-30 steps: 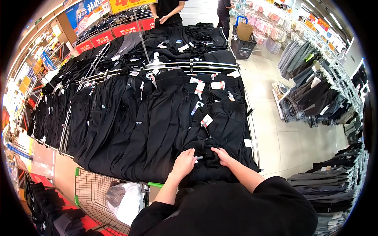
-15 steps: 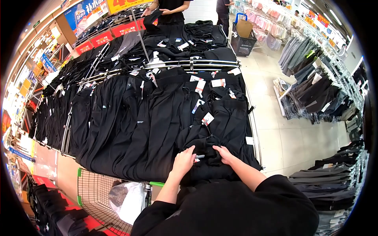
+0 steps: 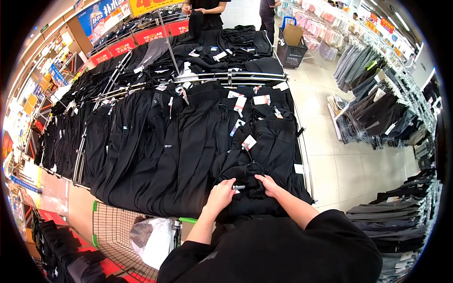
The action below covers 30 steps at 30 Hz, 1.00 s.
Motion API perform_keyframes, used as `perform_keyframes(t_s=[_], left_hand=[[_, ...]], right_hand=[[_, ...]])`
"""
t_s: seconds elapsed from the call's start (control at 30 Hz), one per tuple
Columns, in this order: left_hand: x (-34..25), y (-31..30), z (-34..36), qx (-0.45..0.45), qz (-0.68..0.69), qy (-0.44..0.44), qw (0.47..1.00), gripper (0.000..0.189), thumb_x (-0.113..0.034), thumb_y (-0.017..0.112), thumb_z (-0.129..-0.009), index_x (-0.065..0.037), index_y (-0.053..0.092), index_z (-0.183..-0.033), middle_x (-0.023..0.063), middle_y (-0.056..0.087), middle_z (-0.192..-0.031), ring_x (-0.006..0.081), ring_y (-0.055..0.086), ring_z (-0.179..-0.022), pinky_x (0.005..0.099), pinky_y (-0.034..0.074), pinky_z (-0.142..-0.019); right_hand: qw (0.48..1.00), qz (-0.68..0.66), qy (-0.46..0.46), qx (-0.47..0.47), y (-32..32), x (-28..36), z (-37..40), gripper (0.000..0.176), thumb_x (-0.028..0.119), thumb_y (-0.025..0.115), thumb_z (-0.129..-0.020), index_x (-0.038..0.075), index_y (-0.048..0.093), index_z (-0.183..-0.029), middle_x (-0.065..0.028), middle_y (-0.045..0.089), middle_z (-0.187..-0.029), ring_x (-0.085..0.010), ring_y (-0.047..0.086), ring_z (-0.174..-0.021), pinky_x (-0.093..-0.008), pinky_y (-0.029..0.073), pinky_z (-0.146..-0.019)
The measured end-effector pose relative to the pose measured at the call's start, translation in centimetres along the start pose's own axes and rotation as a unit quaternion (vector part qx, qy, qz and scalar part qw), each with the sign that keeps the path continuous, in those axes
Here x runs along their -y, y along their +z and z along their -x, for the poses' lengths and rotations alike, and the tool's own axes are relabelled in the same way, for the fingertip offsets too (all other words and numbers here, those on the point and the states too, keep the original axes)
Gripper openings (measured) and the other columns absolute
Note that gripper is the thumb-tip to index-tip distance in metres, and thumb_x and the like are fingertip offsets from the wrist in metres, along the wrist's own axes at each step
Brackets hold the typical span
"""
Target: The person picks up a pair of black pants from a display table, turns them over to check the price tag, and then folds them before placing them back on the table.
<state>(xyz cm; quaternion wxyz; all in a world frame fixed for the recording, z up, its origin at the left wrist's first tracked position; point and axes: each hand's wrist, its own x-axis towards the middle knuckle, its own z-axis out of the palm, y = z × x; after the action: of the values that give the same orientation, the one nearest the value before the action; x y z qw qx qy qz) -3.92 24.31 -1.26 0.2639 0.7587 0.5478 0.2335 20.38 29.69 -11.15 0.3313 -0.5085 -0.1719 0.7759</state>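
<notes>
Both hands grip a bunched pair of black trousers [image 3: 246, 175] at the near right part of the display table. My left hand [image 3: 221, 194] is closed on its left side, with a small grey-white strip beside the fingers. On the other side, my right hand [image 3: 267, 185] pinches the dark cloth between thumb and fingers. A white and red price tag [image 3: 248, 142] lies just beyond the bunched part. Several more black trousers [image 3: 160, 141] are laid side by side to the left, some with tags at the waistbands.
A metal rail [image 3: 230, 77] divides the table from a farther pile of dark clothes [image 3: 212, 52]. Below left stands a green-edged shopping cart [image 3: 113, 226] holding a plastic bag [image 3: 153, 238]. Clothes racks [image 3: 382, 104] line the right aisle. Another person [image 3: 207, 14] handles dark cloth across the table.
My left hand has shifted very slightly, still on the trousers; my right hand stays in place. Across the table, the other person's hands and dark cloth have moved right.
</notes>
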Motion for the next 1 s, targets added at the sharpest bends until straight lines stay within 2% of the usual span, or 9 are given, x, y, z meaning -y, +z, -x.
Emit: perform_keyframes(t_s=[0.13,0.23,0.53,1.0], left_hand=[[0.17,0.19,0.03,-0.014,0.011,0.03,0.999,0.045,-0.003,0.068,-0.077,-0.004,0.058,-0.121,0.0179,0.059,-0.117,0.0375,0.063,-0.096,0.0427,0.053,-0.081],[0.66,0.8,0.13,-0.022,-0.004,0.058,0.998,0.048,0.0,0.068,-0.074,-0.005,0.058,-0.121,0.017,0.057,-0.118,0.0368,0.061,-0.1,0.042,0.052,-0.084],[0.27,0.37,0.02,-0.029,0.012,0.057,0.998,0.05,0.0,0.069,-0.072,-0.005,0.058,-0.12,0.015,0.056,-0.108,0.0345,0.061,-0.097,0.0406,0.051,-0.083],[-0.22,0.1,-0.07,-0.024,0.001,0.036,0.999,0.053,-0.004,0.071,-0.069,-0.007,0.058,-0.12,0.0149,0.053,-0.105,0.0318,0.059,-0.095,0.0391,0.05,-0.085]], right_hand=[[1.0,-0.001,0.0,-0.002,0.07,0.05,0.05,0.039,0.019,0.065,-0.089,0.0,0.055,-0.122,-0.0127,0.065,-0.115,-0.0255,0.064,-0.102,-0.0412,0.052,-0.09],[1.0,0.005,-0.001,-0.004,0.18,0.15,0.21,0.039,0.019,0.065,-0.089,0.0,0.055,-0.122,-0.0128,0.065,-0.115,-0.0253,0.064,-0.102,-0.041,0.052,-0.09],[1.0,0.003,-0.002,-0.001,-0.11,-0.04,-0.08,0.041,0.019,0.065,-0.089,-0.002,0.054,-0.123,-0.0127,0.065,-0.116,-0.0253,0.063,-0.103,-0.0406,0.052,-0.09],[1.0,-0.003,0.003,0.001,-0.1,-0.03,-0.15,0.04,0.018,0.065,-0.089,-0.002,0.054,-0.122,-0.0129,0.065,-0.115,-0.0256,0.063,-0.103,-0.0402,0.052,-0.09]])
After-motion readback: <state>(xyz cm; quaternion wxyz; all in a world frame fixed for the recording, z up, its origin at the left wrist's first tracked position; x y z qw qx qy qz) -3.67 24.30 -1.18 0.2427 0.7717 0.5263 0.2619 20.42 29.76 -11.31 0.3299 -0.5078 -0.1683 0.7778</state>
